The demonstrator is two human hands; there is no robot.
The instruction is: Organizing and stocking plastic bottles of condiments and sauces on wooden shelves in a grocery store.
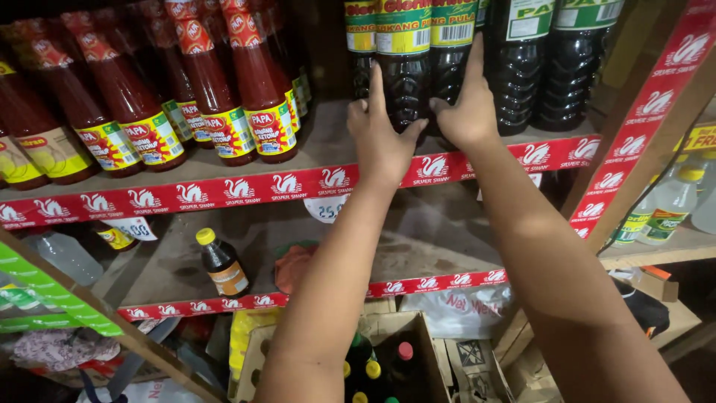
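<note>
1. On the upper shelf (328, 142), near its front edge, the dark-sauce bottle (406, 71) is standing upright among a row of like bottles, and both hands are reaching up to it.
2. The left hand (380, 138) is lying against the bottle's lower left side, forefinger pointing up, thumb spread toward the glass; the fingers are apart, not clamped round it.
3. The right hand (466, 112) is pressing its raised forefinger on the neighbouring dark bottle (451, 60) just to the right, its other fingers curling low between the two; whether they are gripping anything cannot be told.
4. The step in hand appears to be straightening or nudging the bottles in their row; a next move would likely call for a steady push with both palms, since the bottles are standing touching one another.
5. The bottle is looking tall, dark brown to black, glossy, with a yellow-and-green label high up.
6. Further left, red ketchup bottles (261, 97) are filling the same shelf; below, a small yellow-capped bottle (222, 263) is standing alone, and a cardboard box (388, 358) of capped bottles is sitting lowest.
</note>
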